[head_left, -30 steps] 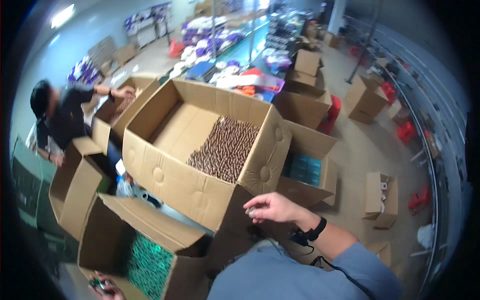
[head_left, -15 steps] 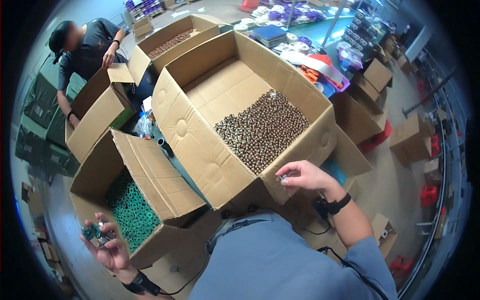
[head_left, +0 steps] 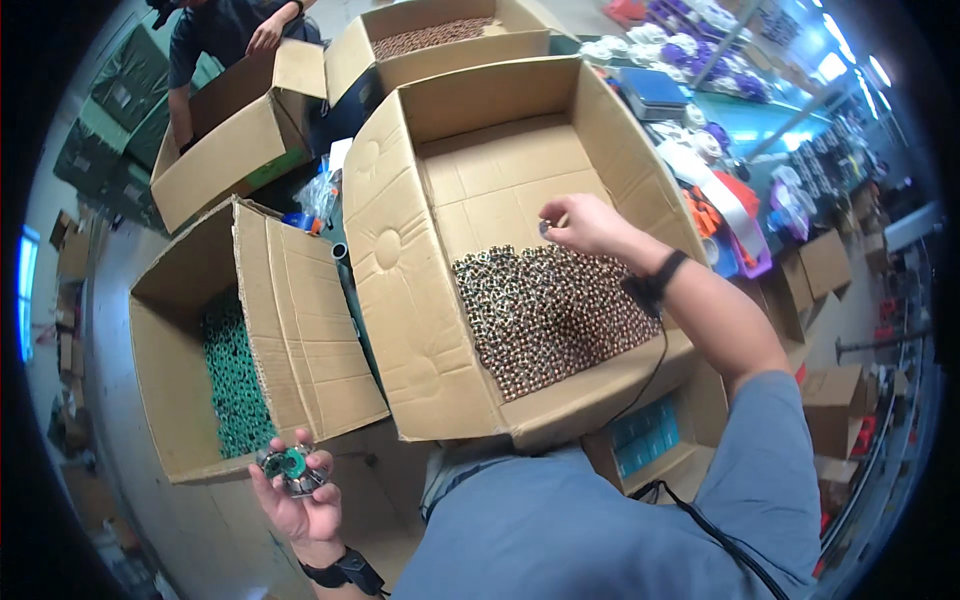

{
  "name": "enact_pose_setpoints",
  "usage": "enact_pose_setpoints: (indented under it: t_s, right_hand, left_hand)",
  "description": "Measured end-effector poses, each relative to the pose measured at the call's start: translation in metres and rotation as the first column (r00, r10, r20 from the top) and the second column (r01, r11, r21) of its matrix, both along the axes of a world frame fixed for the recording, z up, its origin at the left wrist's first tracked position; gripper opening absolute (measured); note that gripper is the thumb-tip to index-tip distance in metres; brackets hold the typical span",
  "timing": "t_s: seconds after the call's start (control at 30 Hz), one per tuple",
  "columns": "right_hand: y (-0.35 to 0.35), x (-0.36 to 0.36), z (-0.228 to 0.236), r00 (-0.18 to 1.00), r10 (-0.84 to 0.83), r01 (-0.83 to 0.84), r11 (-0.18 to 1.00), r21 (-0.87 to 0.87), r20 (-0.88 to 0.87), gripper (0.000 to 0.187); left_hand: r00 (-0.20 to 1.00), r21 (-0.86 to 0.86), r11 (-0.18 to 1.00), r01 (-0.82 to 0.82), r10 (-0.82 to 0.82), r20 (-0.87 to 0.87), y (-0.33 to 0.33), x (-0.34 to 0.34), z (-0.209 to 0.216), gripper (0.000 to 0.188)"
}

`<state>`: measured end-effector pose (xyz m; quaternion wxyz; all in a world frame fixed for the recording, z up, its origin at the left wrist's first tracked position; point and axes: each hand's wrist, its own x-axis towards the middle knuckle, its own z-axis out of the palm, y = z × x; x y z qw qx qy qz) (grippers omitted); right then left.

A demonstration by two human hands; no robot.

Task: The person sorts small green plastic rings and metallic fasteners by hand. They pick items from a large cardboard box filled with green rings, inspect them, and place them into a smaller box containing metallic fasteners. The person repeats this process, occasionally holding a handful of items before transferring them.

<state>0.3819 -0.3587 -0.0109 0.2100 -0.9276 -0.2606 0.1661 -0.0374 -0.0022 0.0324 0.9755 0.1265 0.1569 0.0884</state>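
My left hand point(head_left: 308, 512), palm up near the lower left, has its fingers curled around several green and silvery metal pieces point(head_left: 290, 466). Over the big cardboard box point(head_left: 385, 320) my right hand point(head_left: 592, 226) is bent in a pinch, with a small shiny metal piece point(head_left: 545, 228) at its fingertips. Below that hand, small round brass-and-dark metal parts point(head_left: 550, 320) lie in neat rows across the near part of the box. Left of it stands another open carton point(head_left: 165, 320) holding many green ring-shaped parts point(head_left: 232, 385), nearest to my left hand.
At the upper left, a co-worker point(head_left: 225, 40) reaches into an open carton point(head_left: 220, 165). Behind the big box is a carton of copper-coloured parts point(head_left: 430, 38). A blue scale point(head_left: 652, 92) and orange items point(head_left: 705, 215) lie at the right. A dark tube point(head_left: 343, 265) stands between boxes.
My right hand has moved from the near corner of the big box to above its metal parts. My left hand still holds its pieces. The whole view has shifted.
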Motion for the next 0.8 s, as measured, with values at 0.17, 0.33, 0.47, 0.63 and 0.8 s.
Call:
enact_pose_setpoints:
  t_s: [0.17,0.33,0.47,0.63,0.8]
  right_hand:
    - [0.021,0.064,-0.145,0.976,0.215,-0.211,0.969,-0.126,0.020,0.025]
    - [0.023,0.080,-0.214,0.979,0.204,-0.201,0.972,-0.124,0.012,0.021]
    - [0.025,0.086,-0.222,0.957,0.289,-0.290,0.944,-0.154,-0.033,0.027]
    - [0.025,0.081,-0.175,0.961,0.278,-0.277,0.958,0.071,0.000,0.035]
    - [0.021,-0.002,0.007,0.732,0.680,-0.543,0.623,0.563,-0.046,0.048]
  left_hand:
    - [0.983,-0.016,0.990,-0.137,0.134,-0.127,-0.068,0.012,-0.009,0.045]
    - [0.969,0.064,0.985,-0.162,0.171,-0.176,-0.114,0.029,-0.006,0.045]
    - [0.968,0.113,0.985,-0.130,0.150,-0.199,-0.137,0.046,-0.005,0.044]
    - [0.968,0.132,0.991,-0.013,0.046,-0.246,-0.163,0.079,-0.011,0.046]
    - [0.940,0.159,0.967,0.201,-0.144,-0.310,-0.187,0.141,-0.015,0.038]
